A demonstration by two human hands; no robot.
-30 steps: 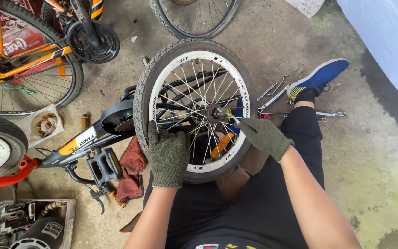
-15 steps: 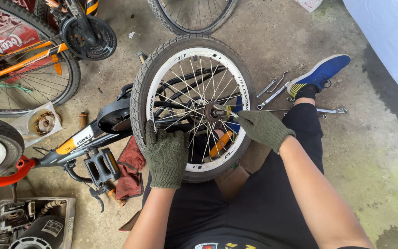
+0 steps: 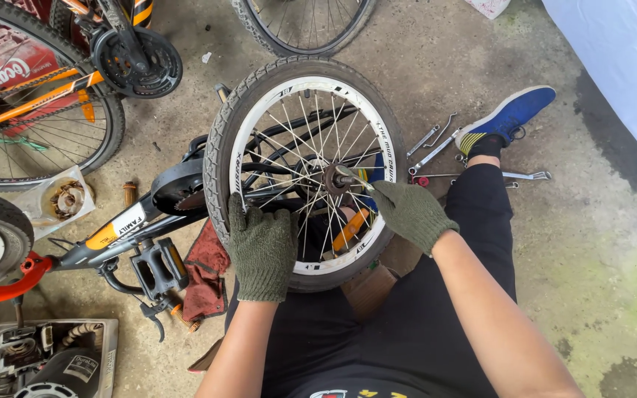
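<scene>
Two gloved hands: left hand [image 3: 262, 250] fingers wrap the wheel [image 3: 305, 171] rim's near edge. Right hand [image 3: 410, 214] fingers pinch at the hub [image 3: 335, 178], tips hidden behind spokes. Open floor [image 3: 591, 243] lies rightward.

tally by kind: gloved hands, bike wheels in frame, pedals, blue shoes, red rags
Gloved hands: 2, left hand on the white-rimmed wheel, right hand at its hub
Bike wheels: 4, counting those cut off by the frame
Pedals: 1
Blue shoes: 1
Red rags: 1
Total: 9

The wheel [image 3: 307, 173] is lying before the person, the left hand [image 3: 262, 250] gripping its near-left rim, the right hand [image 3: 409, 214] sitting at its hub [image 3: 335, 177]. Wrenches [image 3: 436, 144] are lying right of it, a pedal [image 3: 158, 267] and rag [image 3: 204, 276] left.
</scene>
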